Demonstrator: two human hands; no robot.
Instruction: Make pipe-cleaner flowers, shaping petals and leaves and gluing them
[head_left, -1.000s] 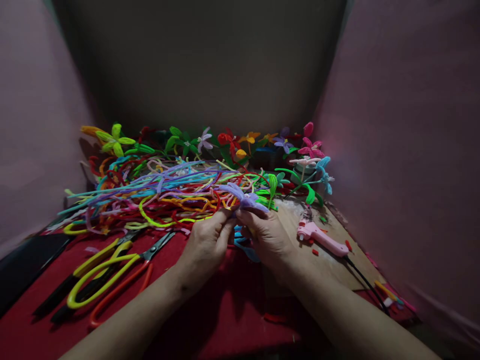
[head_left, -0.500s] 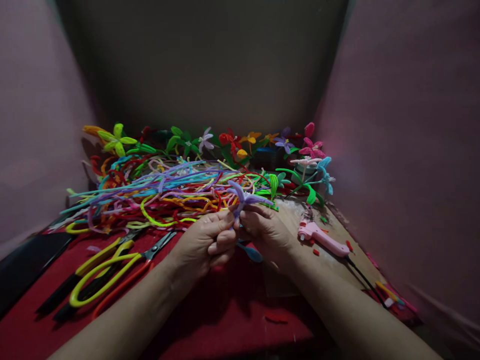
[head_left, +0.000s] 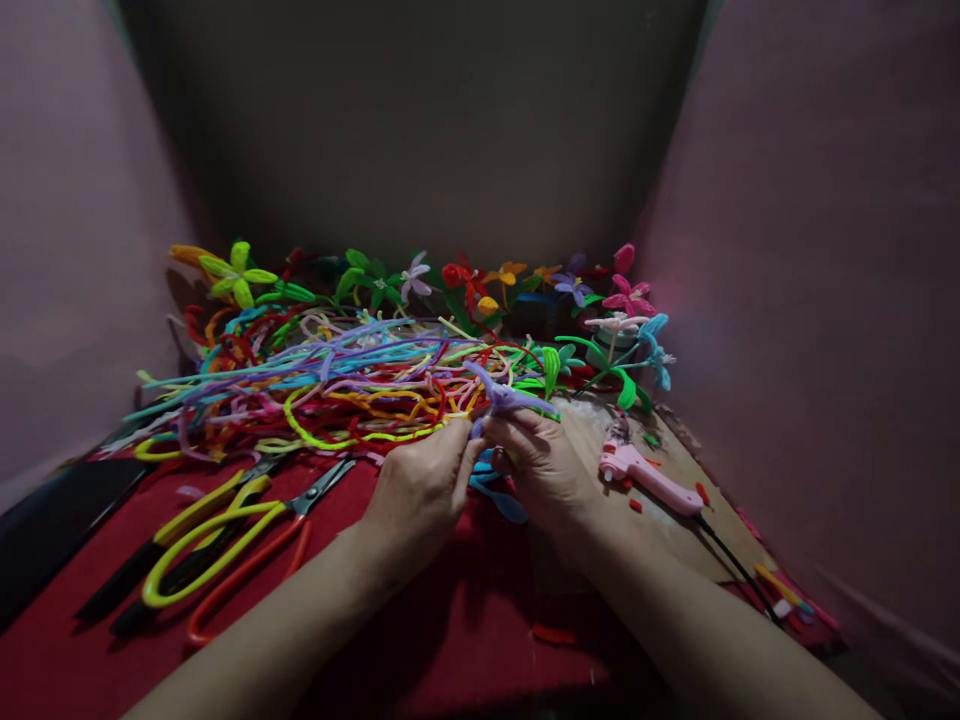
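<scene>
A purple pipe-cleaner flower (head_left: 511, 399) is held between my two hands, its petals spreading above the fingers. My right hand (head_left: 541, 462) pinches it just below the petals. The fingers of my left hand (head_left: 429, 475) are closed at the flower's base from the other side, where a bit of purple shows between the thumbs. What lies inside the curled fingers is hidden. Below and behind the hands are blue petal-shaped loops (head_left: 501, 500) on the red cloth.
A heap of coloured pipe cleaners (head_left: 352, 375) lies beyond my hands. Scissors with yellow and red handles (head_left: 217, 535) and yellow-black pliers (head_left: 199, 520) are at left. A pink glue gun (head_left: 651, 480) rests on a board (head_left: 720, 540) at right. Finished flowers (head_left: 465, 280) line the back.
My left hand has rolled over, so its back now faces up. The purple flower has tipped and shifted slightly right, its petals lying flatter.
</scene>
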